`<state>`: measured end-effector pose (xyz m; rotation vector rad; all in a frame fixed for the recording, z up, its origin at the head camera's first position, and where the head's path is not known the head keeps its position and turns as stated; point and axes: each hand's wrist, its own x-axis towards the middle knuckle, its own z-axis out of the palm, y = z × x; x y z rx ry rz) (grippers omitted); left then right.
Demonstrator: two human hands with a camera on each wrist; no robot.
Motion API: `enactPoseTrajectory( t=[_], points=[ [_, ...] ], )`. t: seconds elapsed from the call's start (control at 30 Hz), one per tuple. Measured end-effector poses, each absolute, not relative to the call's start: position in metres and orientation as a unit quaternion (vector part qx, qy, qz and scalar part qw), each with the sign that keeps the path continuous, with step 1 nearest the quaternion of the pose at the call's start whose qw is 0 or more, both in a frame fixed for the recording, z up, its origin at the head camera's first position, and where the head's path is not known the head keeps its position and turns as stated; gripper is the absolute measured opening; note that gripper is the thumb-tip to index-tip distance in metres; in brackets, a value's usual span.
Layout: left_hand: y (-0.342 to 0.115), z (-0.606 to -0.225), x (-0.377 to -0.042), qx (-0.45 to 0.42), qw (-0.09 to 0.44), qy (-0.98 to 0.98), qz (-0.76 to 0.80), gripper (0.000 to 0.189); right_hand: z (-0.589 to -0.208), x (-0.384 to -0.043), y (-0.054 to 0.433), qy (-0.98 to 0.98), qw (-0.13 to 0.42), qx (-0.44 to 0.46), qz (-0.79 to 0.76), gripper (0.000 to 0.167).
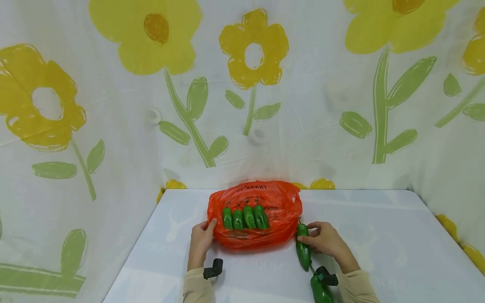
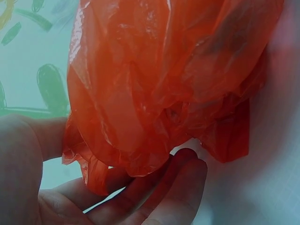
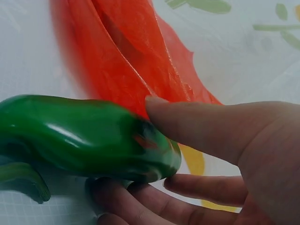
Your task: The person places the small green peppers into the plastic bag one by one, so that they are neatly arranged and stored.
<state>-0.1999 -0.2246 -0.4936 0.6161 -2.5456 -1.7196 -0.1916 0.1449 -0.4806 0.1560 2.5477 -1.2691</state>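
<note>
Left hand (image 1: pixel 201 240): pinches bag (image 1: pixel 280 219) edge.
Right hand (image 1: pixel 326 240): pinches pepper (image 1: pixel 303 255) right of bag.
Pepper: likely slick; we'd grip mid-body.

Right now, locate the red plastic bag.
In the head view's lower middle, the red plastic bag is between the left hand, which holds its left edge, and the long green pepper in the right hand.

Mirrored "THANK" on red bag (image 1: pixel 284 216), faint "MOD" on tabletop (image 1: pixel 379 235)
</note>
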Motion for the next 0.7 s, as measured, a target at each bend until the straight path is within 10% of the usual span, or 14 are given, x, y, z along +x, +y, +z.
enactPoseTrajectory(
  t=[0.7],
  points=[
    [-0.2234, -0.4952, -0.1997, 0.197, 0.010, -0.812, -0.549, 0.051, -0.4788, -0.1889, 0.1484, 0.884, 0.132, 0.050, -0.447, 0.061]
  ],
)
